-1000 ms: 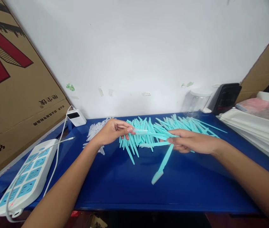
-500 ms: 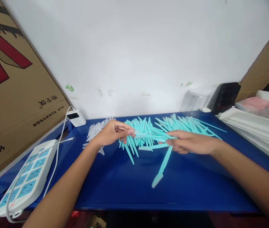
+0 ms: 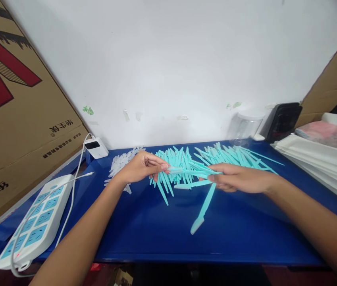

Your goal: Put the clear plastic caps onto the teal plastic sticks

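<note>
The left fingers [image 3: 164, 167] have dropped slightly, pinching a clear cap [image 3: 174, 170] that now appears nearly seated. The right fingers [image 3: 211, 178] grip turquoise sticks [image 3: 205, 202] fanning out beyond them.

A small workshop is suggested by turquoise eyebrow razors [image 3: 179, 159] heaped at mid-frame, translucent caps [image 3: 121, 163] piled beside them, and a cardboard carton [image 3: 28, 127] at upper left.
</note>
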The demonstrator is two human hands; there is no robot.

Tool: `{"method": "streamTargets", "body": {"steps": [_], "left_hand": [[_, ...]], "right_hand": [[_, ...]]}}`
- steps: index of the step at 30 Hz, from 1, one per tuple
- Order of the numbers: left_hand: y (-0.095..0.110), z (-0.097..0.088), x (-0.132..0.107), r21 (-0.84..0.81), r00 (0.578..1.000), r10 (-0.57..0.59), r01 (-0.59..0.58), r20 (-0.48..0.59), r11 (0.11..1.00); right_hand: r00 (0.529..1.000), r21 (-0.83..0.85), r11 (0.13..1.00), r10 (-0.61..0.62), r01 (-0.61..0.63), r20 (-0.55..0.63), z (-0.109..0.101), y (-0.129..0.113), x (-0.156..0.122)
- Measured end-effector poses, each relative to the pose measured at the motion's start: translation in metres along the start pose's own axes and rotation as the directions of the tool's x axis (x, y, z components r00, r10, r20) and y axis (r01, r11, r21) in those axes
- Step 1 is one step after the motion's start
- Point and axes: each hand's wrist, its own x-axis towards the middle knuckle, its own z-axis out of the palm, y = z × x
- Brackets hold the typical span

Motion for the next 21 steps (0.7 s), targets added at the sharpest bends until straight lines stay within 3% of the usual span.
{"method": "streamTargets", "body": {"steps": [6,10,15,21], "left_hand": [[-0.003,0.017,0.002,0.001,0.998,-0.026,0.026,0.054,1.000],[-0.002,0.025,0.001,-0.010,0.998,-0.047,0.048,0.034,0.999],[-0.004,0.029,0.002,-0.015,0.996,-0.087,0.087,-0.006,0.996],[-0.005,0.028,0.003,0.003,0.999,-0.041,0.041,0.001,0.999]], "right_hand": [[0.999,-0.047,0.999,0.001,0.001,0.051,0.004,-0.005,0.001],[0.998,-0.031,1.000,0.000,0.002,0.070,0.004,-0.002,0.001],[0.997,0.007,1.000,-0.003,0.002,0.076,0.003,0.001,0.003],[0.998,0.085,0.996,0.029,-0.033,0.048,0.002,0.004,0.005]]}}
